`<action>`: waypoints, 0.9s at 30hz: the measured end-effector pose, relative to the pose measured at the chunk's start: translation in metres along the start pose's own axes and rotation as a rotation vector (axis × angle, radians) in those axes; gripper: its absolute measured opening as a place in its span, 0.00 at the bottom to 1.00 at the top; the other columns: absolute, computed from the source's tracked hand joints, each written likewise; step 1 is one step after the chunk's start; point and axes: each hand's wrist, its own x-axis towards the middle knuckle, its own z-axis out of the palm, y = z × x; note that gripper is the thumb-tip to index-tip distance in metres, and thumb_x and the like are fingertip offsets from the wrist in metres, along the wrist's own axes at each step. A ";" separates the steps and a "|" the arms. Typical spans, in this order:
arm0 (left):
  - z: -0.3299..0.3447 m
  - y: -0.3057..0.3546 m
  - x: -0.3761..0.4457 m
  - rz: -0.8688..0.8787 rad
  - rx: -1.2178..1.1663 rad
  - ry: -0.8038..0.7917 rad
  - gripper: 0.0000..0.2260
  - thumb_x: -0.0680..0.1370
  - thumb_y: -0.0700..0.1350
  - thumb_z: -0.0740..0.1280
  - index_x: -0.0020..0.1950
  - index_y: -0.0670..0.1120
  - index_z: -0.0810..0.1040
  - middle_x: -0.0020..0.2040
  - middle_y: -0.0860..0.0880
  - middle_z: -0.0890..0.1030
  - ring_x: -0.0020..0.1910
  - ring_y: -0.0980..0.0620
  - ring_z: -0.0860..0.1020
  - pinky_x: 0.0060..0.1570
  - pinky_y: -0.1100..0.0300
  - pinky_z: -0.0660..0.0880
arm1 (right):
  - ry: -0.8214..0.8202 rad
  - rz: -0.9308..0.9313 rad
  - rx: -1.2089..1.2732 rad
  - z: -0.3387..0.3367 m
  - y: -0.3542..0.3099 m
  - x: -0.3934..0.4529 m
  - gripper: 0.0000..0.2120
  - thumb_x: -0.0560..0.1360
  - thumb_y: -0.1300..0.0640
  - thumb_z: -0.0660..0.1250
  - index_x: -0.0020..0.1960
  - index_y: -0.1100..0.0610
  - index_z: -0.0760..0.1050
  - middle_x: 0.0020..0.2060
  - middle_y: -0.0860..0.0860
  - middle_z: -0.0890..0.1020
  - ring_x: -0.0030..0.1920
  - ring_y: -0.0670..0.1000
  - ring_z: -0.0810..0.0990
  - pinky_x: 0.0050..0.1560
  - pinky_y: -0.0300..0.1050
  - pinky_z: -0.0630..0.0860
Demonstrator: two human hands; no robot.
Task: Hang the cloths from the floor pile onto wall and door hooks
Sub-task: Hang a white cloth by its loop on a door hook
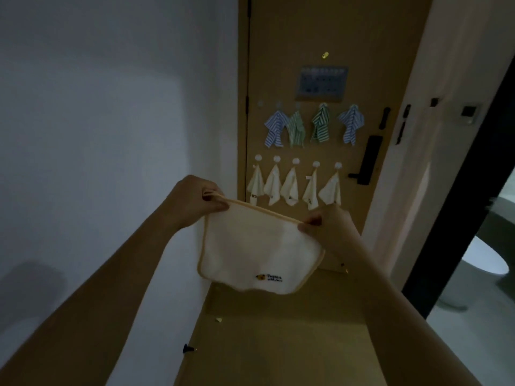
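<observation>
nearest the camera, both bare forearms reach forward, and the left hand (199,200) and right hand (323,224) each pinch a top corner of a white cloth (257,247) with yellow piping, holding it spread flat in the air at centre frame; a small embroidered mark sits near its lower edge at 5 o'clock. below it the tan floor (278,344) runs toward the door, with a small black doorstop (187,349) at 7 o'clock; the floor pile itself is not in view, so i cannot tell how many cloths are left. farther on, the door (320,29) fills 12 o'clock. its lower row of five white hooks (296,161) each carries a white cloth, and the upper row holds four striped cloths (313,125); the upper hook (260,102) at 11 o'clock of that row looks bare, so the task seems far along, with this cloth and perhaps more to go. room is tight: the white wall (97,121) hems in the 9 o'clock side, the black door handle (366,162) and the frame edge stand at 2 o'clock, and the hung cloths crowd each other, leaving free space mainly straight ahead.
</observation>
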 end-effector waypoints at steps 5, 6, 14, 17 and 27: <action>0.035 -0.016 0.068 -0.002 -0.290 0.200 0.03 0.70 0.46 0.76 0.39 0.51 0.83 0.38 0.53 0.83 0.40 0.56 0.82 0.42 0.62 0.76 | 0.001 -0.024 0.087 0.025 0.022 0.065 0.07 0.74 0.56 0.70 0.37 0.51 0.81 0.34 0.46 0.82 0.37 0.45 0.79 0.38 0.41 0.75; 0.043 -0.019 0.082 0.006 -0.326 0.212 0.03 0.71 0.46 0.76 0.39 0.52 0.84 0.39 0.55 0.84 0.40 0.57 0.82 0.41 0.64 0.76 | 0.010 -0.057 0.112 0.029 0.022 0.078 0.05 0.74 0.57 0.70 0.40 0.52 0.83 0.35 0.46 0.83 0.39 0.44 0.80 0.41 0.41 0.76; 0.087 -0.061 0.210 0.083 -0.345 0.159 0.08 0.77 0.50 0.69 0.50 0.49 0.86 0.43 0.56 0.85 0.42 0.64 0.81 0.40 0.75 0.72 | 0.256 -0.168 0.495 0.061 -0.021 0.226 0.05 0.74 0.53 0.70 0.47 0.51 0.84 0.38 0.45 0.84 0.41 0.43 0.82 0.44 0.44 0.80; 0.089 -0.079 0.262 0.139 -0.350 0.078 0.08 0.79 0.48 0.67 0.50 0.49 0.86 0.43 0.55 0.85 0.43 0.61 0.82 0.44 0.68 0.74 | 0.341 -0.219 0.514 0.067 -0.028 0.285 0.05 0.73 0.53 0.72 0.46 0.54 0.84 0.38 0.47 0.85 0.39 0.47 0.83 0.45 0.53 0.80; 0.125 -0.148 0.398 0.178 -0.382 0.194 0.04 0.74 0.45 0.73 0.46 0.53 0.84 0.40 0.56 0.83 0.39 0.56 0.80 0.43 0.59 0.77 | 0.398 -0.163 0.516 0.110 0.011 0.434 0.07 0.72 0.54 0.74 0.37 0.55 0.83 0.29 0.47 0.82 0.30 0.46 0.80 0.36 0.49 0.79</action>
